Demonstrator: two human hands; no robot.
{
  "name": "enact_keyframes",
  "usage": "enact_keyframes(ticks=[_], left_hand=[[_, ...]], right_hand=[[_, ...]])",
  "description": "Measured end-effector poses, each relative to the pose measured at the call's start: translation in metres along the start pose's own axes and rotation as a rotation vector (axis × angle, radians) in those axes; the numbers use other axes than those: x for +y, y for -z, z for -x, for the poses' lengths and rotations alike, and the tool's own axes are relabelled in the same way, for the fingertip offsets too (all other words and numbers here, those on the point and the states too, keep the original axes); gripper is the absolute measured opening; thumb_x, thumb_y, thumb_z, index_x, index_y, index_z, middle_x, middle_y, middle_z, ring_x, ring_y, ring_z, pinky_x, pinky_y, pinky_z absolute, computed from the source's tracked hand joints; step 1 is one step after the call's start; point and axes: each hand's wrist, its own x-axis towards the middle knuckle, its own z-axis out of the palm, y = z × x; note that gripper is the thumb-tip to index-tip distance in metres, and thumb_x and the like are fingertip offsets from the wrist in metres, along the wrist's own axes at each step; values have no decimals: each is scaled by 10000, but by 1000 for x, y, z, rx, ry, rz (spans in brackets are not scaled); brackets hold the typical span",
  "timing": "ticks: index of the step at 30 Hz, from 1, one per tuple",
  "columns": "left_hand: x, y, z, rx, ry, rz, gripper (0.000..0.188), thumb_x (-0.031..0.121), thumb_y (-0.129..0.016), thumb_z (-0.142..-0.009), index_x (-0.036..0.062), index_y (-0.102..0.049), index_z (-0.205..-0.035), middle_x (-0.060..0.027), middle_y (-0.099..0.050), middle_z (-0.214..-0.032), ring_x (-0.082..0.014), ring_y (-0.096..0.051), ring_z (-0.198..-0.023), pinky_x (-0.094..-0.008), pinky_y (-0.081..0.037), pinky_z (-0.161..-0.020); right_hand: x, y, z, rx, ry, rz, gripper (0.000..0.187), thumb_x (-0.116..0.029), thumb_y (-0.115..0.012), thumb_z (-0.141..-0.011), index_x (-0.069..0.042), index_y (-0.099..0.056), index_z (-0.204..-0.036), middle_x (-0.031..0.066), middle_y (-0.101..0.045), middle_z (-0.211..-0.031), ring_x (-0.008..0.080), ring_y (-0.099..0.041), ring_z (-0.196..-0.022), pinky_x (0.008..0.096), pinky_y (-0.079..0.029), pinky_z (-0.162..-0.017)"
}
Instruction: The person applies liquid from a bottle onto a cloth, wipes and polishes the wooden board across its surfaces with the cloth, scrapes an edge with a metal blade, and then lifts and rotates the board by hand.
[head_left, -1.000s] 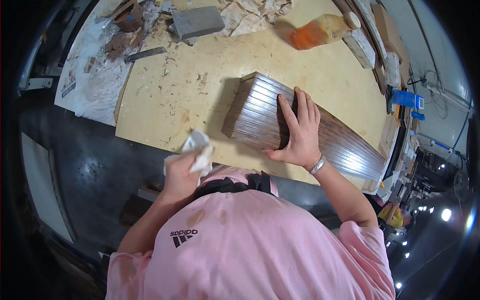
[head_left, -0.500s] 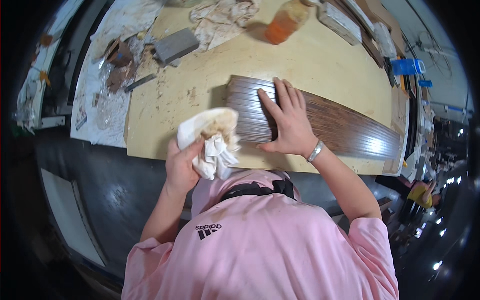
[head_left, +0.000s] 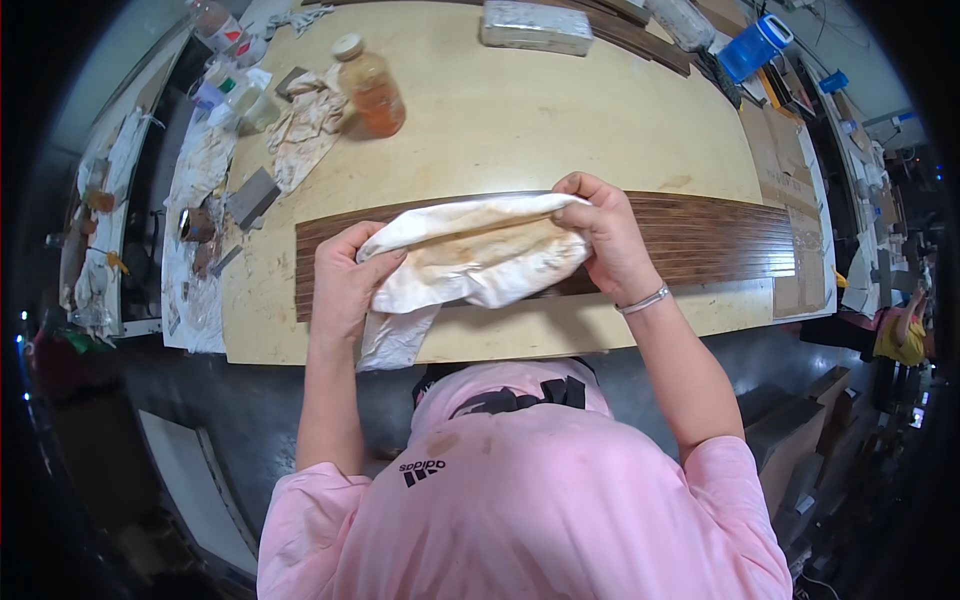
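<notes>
Between my two hands a white rag (head_left: pixel 480 255) with brown stains is stretched out, one end drooping at the left. My left hand (head_left: pixel 345 280) pinches its left end, thumb on top. At the rag's right end, my right hand (head_left: pixel 612 235), with a silver bracelet at the wrist, is closed on the cloth. Beneath the rag a long dark brown grooved wooden board (head_left: pixel 700 235) lies across the table; the rag and hands hide its middle part.
On the pale table (head_left: pixel 560 120) stand a bottle of orange liquid (head_left: pixel 372 90), a crumpled stained cloth (head_left: pixel 305 130) and a grey block (head_left: pixel 254 198). A wrapped white block (head_left: pixel 537 27) lies at the back, a blue jug (head_left: pixel 755 48) far right. Another person (head_left: pixel 903 330) is at the far right.
My right hand has left the board and taken hold of the rag. The rag, bunched in my left hand before, is now spread between both hands above the board.
</notes>
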Motion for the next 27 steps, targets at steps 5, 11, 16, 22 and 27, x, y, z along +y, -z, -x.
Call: enact_keyframes(ticks=[5, 11, 16, 22, 27], left_hand=[[19, -50, -6, 19, -27, -238, 207, -21, -729, -810, -45, -685, -1012, -40, -685, -851, -64, -606, -697, -201, -474, -620], [50, -105, -44, -236, 21, -205, 196, 44, -734, -828, -35, -678, -998, -41, -678, -868, -81, -617, -752, -229, -500, -679], [58, -136, -62, 174, -494, -1185, 387, 101, -742, -821, -39, -651, -1171, -128, -709, -1095, -215, -678, -1001, -341, -533, -877], [-4, -154, -44, -226, -100, -638, 394, 102, -700, -888, -50, -627, -1244, -106, -714, -1111, -160, -668, -978, -314, -525, -885], [-17, -150, -48, -159, 17, -95, 262, 109, -654, -951, -58, -667, -1153, -53, -708, -972, -70, -615, -887, -249, -512, -790]], right_hand=[[-30, 83, -9, -264, -100, 247, 280, -5, -679, -765, 23, -635, -1040, 47, -664, -915, 116, -633, -814, 256, -511, -763], [-38, 67, -36, -524, 36, 217, 292, -121, -746, -798, 40, -699, -1037, 91, -691, -1009, 125, -625, -935, 281, -492, -837], [-44, 65, -49, -514, -101, 355, 211, -79, -681, -908, 51, -695, -1073, 30, -713, -907, 79, -642, -768, 234, -523, -691], [-65, 53, -50, -492, -68, 0, 206, -103, -662, -924, 54, -694, -1054, 33, -699, -873, 68, -590, -708, 235, -500, -684], [-56, 56, -65, -306, 138, 285, 364, -149, -714, -887, 46, -627, -1182, 53, -683, -996, 96, -617, -926, 251, -500, -840]])
